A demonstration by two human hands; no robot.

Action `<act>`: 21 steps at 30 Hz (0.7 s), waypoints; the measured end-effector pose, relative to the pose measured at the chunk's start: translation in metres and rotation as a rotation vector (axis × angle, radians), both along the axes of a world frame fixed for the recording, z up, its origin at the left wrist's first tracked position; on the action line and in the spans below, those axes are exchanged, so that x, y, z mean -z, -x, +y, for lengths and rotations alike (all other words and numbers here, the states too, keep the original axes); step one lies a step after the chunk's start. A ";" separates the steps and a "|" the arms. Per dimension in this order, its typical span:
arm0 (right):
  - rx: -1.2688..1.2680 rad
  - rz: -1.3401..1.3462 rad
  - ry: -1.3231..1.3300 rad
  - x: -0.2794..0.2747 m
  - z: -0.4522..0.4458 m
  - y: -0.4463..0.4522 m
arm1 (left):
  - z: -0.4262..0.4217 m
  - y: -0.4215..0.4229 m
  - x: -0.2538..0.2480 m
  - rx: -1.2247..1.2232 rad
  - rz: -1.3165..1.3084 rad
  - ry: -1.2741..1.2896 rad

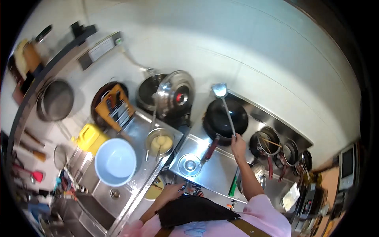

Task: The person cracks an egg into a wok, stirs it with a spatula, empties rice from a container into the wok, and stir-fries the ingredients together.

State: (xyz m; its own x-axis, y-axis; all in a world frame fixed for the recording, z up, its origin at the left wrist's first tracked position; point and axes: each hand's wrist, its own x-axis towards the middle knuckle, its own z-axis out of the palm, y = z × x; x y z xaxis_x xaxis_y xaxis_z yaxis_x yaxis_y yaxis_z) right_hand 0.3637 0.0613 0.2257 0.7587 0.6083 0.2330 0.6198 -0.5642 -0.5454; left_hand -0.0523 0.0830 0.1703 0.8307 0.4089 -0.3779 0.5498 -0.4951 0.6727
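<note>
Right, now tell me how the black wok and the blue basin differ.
Colour: the wok is black, the basin light blue.
Handle: the wok has a long brownish handle sticking out; the basin shows none.
Use: the right hand holds a metal spatula across the wok; no hand is at the basin.
Both are round and open-topped.

No lettering, label, brand, number or sign can be read anywhere here.

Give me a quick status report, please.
Right hand grips spatula, angled across black pan. Left hand at front of stove. Nothing seen blocking the spatula.
</note>
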 end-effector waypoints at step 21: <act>-1.453 0.084 0.120 -0.065 0.023 0.366 | -0.026 0.033 0.052 -0.233 -0.112 0.119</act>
State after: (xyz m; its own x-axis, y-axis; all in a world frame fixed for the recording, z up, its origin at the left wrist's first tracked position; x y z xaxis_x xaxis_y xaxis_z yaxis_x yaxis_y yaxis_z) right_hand -0.0022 0.0845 0.2905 -0.5199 0.8466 0.1137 0.6407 0.4746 -0.6036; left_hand -0.0848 0.0571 0.1184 0.7588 0.5520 -0.3456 0.5582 -0.2779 0.7818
